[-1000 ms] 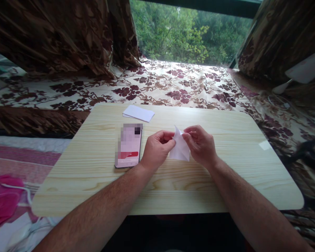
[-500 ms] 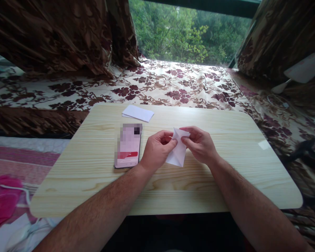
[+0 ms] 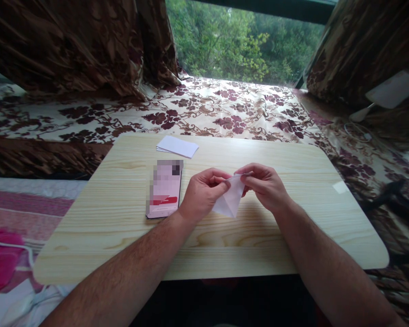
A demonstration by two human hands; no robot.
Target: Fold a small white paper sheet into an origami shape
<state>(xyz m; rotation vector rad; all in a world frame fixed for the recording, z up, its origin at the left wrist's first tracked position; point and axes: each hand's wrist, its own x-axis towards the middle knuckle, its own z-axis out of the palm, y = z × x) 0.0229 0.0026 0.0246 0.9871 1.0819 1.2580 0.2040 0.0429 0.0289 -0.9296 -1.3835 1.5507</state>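
A small piece of folded white paper [image 3: 229, 201] is held up between both hands, over the middle of the table. My left hand [image 3: 206, 190] pinches its upper left side between thumb and fingers. At the upper right corner, my right hand [image 3: 263, 184] grips it the same way, thumb towards me. Creases run across the paper, and its lower end hangs free with a pointed tip. The fingers behind the paper are partly hidden. Left of my left hand lies a smartphone [image 3: 166, 186], its screen lit and partly pixelated.
The pale wood-grain table [image 3: 122, 245] has rounded corners. A small stack of white paper [image 3: 177, 146] lies near its far edge. Beyond stands a ledge covered in floral cloth [image 3: 231, 104], below a window. A white lamp [image 3: 393, 88] is at the right; pink cloth [image 3: 2, 256] lies at the lower left.
The top of the paper has been bent over, so its upper point no longer stands up. Both hands remain pinched on it in nearly the same place.
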